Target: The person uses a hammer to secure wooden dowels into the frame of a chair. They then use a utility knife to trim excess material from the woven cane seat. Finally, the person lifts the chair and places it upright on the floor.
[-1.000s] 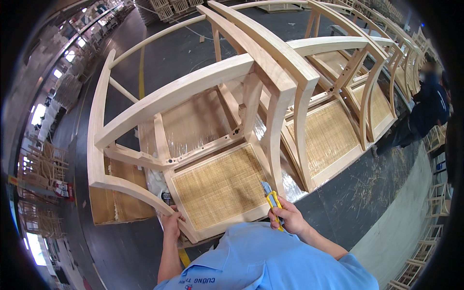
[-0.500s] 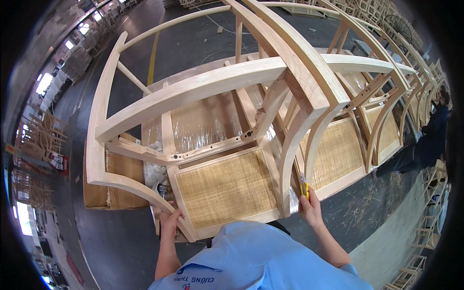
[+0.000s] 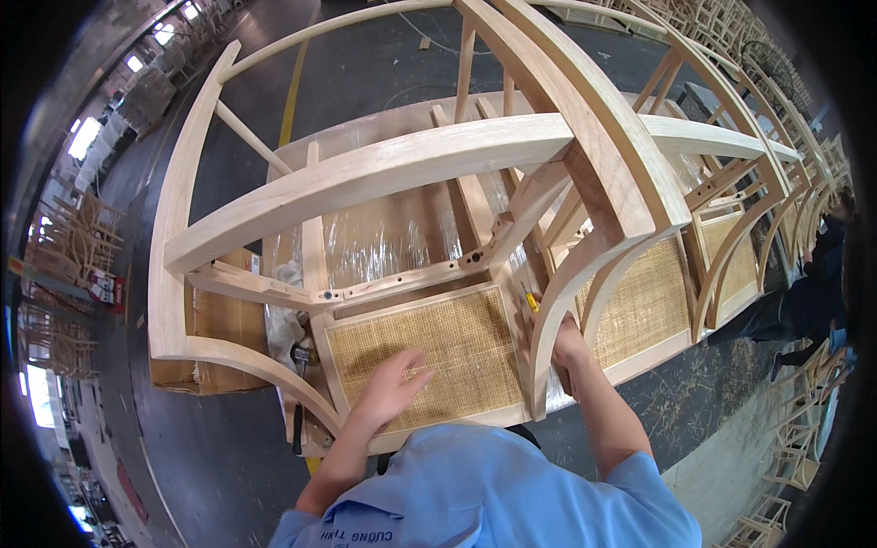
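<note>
A: The chair frame [image 3: 384, 169] is showing pale, matt, unfinished wood.
B: Its seat panel [image 3: 429, 352] is showing rough woven cane; glossy plastic film [image 3: 384, 242] is shining beneath.

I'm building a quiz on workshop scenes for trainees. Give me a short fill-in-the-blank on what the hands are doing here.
1. The left hand lies flat on the woven ____ panel of the chair frame.
2. The right hand holds a utility knife whose handle is ____ in colour.
3. The right hand is partly hidden behind a curved ____ leg.

Missing words: cane; yellow; wooden
</note>
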Demonstrator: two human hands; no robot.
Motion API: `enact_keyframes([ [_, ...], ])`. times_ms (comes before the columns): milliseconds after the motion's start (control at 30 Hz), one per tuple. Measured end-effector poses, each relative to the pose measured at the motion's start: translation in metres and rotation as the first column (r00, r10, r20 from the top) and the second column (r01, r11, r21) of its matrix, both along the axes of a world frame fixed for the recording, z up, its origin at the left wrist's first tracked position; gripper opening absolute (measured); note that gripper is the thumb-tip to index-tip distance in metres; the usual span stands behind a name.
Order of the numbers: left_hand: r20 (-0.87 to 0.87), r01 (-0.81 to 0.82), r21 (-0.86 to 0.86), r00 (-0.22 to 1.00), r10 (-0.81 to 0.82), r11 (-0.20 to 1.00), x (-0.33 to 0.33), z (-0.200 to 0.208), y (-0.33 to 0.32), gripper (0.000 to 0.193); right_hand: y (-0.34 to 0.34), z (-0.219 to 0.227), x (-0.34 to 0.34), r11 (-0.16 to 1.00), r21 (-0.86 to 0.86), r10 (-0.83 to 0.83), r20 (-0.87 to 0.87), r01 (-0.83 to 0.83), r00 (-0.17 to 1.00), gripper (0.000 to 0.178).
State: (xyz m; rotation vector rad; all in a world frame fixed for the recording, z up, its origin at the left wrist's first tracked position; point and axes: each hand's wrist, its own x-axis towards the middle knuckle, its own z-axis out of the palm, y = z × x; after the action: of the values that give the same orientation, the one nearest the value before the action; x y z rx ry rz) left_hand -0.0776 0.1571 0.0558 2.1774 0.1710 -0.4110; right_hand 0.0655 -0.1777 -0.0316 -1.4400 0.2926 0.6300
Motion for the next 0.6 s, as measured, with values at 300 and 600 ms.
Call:
enact_keyframes([
  [300,-0.035,0.287,0.263,0.957,-0.288,0.921,0.176,-0.079,-0.074,0.077,0.006,-0.011,0.024,0.872,-0.471,0.359,0.437,-0.130,0.825,0.053],
  [600,-0.114,0.308,0.363,0.951,-0.287,0.879,0.186,-0.087,-0.091,0.091,0.000,-0.017,0.022,0.667,-0.745,0.587,0.532,0.008,0.611,0.048],
])
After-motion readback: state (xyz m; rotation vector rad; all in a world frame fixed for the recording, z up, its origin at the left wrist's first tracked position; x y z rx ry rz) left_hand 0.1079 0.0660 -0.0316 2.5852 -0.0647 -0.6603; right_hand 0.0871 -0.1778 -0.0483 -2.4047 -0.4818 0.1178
